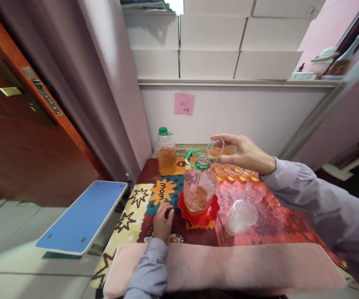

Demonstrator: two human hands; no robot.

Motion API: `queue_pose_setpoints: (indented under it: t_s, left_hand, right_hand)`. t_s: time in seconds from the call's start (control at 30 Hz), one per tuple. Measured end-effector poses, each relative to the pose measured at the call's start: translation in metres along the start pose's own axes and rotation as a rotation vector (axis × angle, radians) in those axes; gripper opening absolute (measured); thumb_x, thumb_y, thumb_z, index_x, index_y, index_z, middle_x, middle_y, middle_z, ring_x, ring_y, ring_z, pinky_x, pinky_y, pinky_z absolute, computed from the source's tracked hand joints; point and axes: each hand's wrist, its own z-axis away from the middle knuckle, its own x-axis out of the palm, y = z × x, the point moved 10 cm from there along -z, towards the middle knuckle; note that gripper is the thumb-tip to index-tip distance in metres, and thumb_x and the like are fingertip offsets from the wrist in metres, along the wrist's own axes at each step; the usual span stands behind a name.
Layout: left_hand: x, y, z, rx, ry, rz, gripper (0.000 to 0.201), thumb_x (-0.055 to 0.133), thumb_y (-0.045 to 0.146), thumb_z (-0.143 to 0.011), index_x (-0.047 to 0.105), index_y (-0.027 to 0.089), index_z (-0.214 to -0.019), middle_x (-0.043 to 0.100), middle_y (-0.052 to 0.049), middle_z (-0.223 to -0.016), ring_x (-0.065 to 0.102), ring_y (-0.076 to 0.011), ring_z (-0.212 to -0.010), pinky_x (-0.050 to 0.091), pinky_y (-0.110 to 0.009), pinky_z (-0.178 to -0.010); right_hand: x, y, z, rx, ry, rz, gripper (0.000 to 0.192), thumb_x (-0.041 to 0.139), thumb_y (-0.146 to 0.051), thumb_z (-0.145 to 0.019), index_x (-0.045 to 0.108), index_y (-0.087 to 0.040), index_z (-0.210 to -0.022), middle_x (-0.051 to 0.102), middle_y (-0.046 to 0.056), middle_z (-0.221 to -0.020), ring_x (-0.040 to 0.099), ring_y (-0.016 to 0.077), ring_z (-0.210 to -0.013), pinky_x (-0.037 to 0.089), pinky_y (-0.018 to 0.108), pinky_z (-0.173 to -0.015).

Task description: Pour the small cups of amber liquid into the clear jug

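Observation:
My right hand [246,153] grips a clear plastic cup [216,148], tilted with its rim at the mouth of an uncapped jug [199,187]. Amber liquid lies in the jug's lower part; a green handle ring sticks up at its neck. The jug stands in a red scalloped dish [216,211]. My left hand [162,223] rests on the patterned tablecloth left of the dish, thumb apart from the fingers, holding nothing. Behind the right wrist sits a row of small cups [234,172] with amber liquid, partly hidden. A stack of clear cups [240,216] leans on its side at the right.
A second jug [167,161] with a green cap and amber liquid stands at the back left. A pink cloth [229,265] covers the table's near edge. Left of the table is a blue board [82,216]. A pink note [184,104] hangs on the wall behind.

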Motion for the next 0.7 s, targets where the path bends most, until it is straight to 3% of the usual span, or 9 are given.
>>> queue_pose_setpoints:
  t_s: [0.7]
  left_hand:
    - [-0.001,0.001,0.0,0.008,0.001,0.001,0.024,0.061,0.043,-0.091,0.075,0.023,-0.093,0.077,-0.009,-0.11,0.073,-0.0254,-0.105,0.059,-0.045,-0.099]
  right_hand:
    - [0.004,-0.015,-0.003,-0.025,-0.002,0.163,0.059,0.08,-0.025,-0.074,0.071,-0.021,-0.133,0.078,0.006,-0.114,0.075,0.0248,-0.1,0.06,0.04,-0.094]
